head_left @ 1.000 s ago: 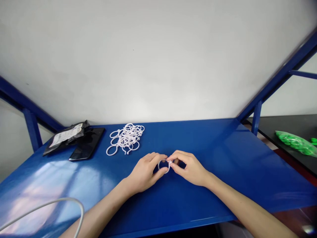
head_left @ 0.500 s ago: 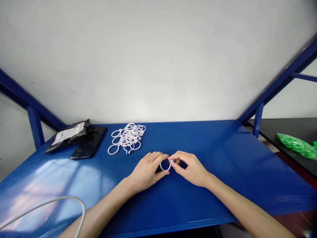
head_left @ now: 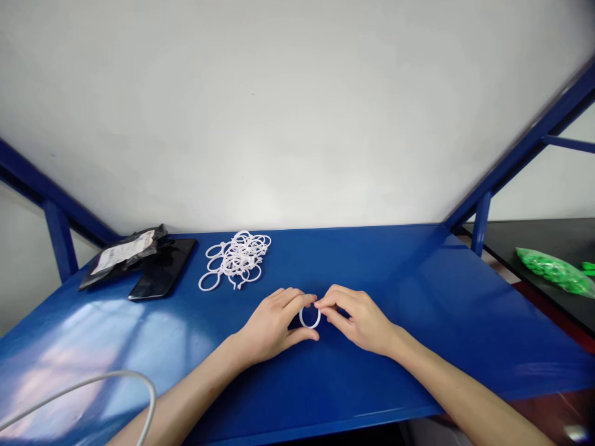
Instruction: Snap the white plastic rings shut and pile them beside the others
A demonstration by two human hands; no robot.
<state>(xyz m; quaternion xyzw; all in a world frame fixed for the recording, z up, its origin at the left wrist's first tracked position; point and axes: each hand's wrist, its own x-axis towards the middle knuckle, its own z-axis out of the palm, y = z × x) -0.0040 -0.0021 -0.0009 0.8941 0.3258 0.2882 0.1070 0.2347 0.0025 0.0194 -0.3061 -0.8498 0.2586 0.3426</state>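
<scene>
A small white plastic ring (head_left: pixel 310 317) is held between both hands just above the blue table (head_left: pixel 418 291). My left hand (head_left: pixel 274 325) curls round its left side, thumb below and fingers on top. My right hand (head_left: pixel 360 319) pinches the ring's upper right part with fingertips pressed together. A pile of several similar white rings (head_left: pixel 237 257) lies farther back on the left, apart from both hands.
A black phone (head_left: pixel 162 275) and a black packet with a white label (head_left: pixel 123 251) lie at the back left. A white cable (head_left: pixel 93 387) loops over the near left corner. A green bag (head_left: pixel 555 269) rests on a dark table to the right.
Both hands have shifted slightly nearer with the ring. The ring's clasp end, seen sticking out before, is now covered by the fingertips.
</scene>
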